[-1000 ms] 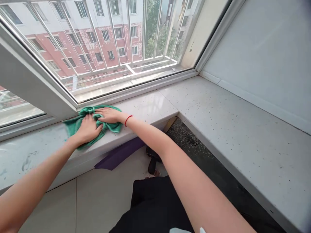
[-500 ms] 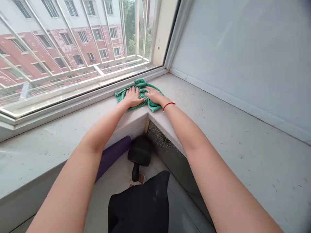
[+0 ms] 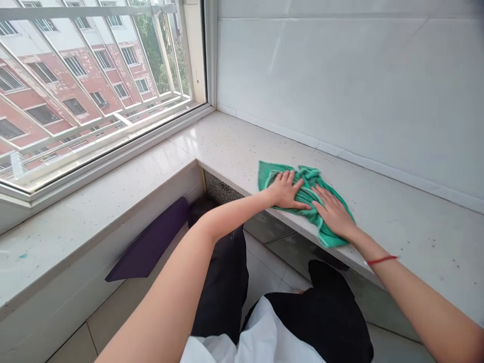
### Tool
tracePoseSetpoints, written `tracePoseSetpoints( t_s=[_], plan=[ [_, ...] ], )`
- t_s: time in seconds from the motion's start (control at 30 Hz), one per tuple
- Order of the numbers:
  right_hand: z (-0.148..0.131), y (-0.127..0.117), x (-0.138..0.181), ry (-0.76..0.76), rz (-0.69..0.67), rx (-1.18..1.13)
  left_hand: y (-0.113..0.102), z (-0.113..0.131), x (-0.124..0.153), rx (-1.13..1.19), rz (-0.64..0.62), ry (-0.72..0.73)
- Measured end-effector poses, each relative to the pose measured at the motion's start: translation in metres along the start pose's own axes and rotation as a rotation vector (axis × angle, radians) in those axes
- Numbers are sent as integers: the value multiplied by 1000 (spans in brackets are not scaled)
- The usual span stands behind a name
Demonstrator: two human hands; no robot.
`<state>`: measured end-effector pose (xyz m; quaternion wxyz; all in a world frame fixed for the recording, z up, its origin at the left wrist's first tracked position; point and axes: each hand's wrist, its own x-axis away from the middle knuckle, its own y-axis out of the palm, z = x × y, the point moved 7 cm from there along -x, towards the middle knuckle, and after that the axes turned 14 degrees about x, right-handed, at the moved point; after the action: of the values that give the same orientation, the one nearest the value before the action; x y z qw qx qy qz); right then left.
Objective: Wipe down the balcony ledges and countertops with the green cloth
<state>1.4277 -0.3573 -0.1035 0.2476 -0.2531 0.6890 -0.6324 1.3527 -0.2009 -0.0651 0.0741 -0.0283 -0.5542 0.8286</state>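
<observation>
A crumpled green cloth (image 3: 308,185) lies on the speckled white stone ledge (image 3: 401,222) along the right wall, near its front edge. My left hand (image 3: 285,191) presses flat on the cloth's left part, fingers spread. Beside it, my right hand (image 3: 333,213) lies flat on the right part, where the cloth hangs slightly over the edge. A red string circles my right wrist.
The ledge turns a corner and runs left under a barred window (image 3: 94,85). A purple mat (image 3: 151,242) leans under the window ledge on the tiled floor. A white tiled wall (image 3: 340,75) rises behind the ledge.
Both hands have slid the cloth from the window sill, round the corner, onto the ledge along the right wall. The view has turned right with them.
</observation>
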Motion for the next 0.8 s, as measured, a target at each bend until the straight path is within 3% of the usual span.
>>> tracePoseSetpoints(
  t_s=[0.07,0.13,0.2,0.27,0.37,0.5,0.63,0.7,0.8],
  plan=[
    [39,4,57,94,47,6,22,47,-3,-6,-22,111],
    [53,6,97,140,90,56,35,77,2,-23,-9,205],
    [41,6,113,123,106,138,42,84,12,-36,6,280],
    [7,6,101,61,74,212,40,67,26,-21,10,303],
    [-66,3,40,-72,-35,240,19,0,47,32,15,209],
    [-184,-5,-90,-278,-129,207,-39,-135,67,40,87,-118],
    [-289,-11,-226,-434,-135,158,-102,-267,71,-14,214,-477],
    [-324,-11,-283,-446,-118,140,-127,-319,65,-32,257,-588],
    [-352,-11,-347,-446,-101,92,-153,-378,48,-30,293,-669]
  ],
)
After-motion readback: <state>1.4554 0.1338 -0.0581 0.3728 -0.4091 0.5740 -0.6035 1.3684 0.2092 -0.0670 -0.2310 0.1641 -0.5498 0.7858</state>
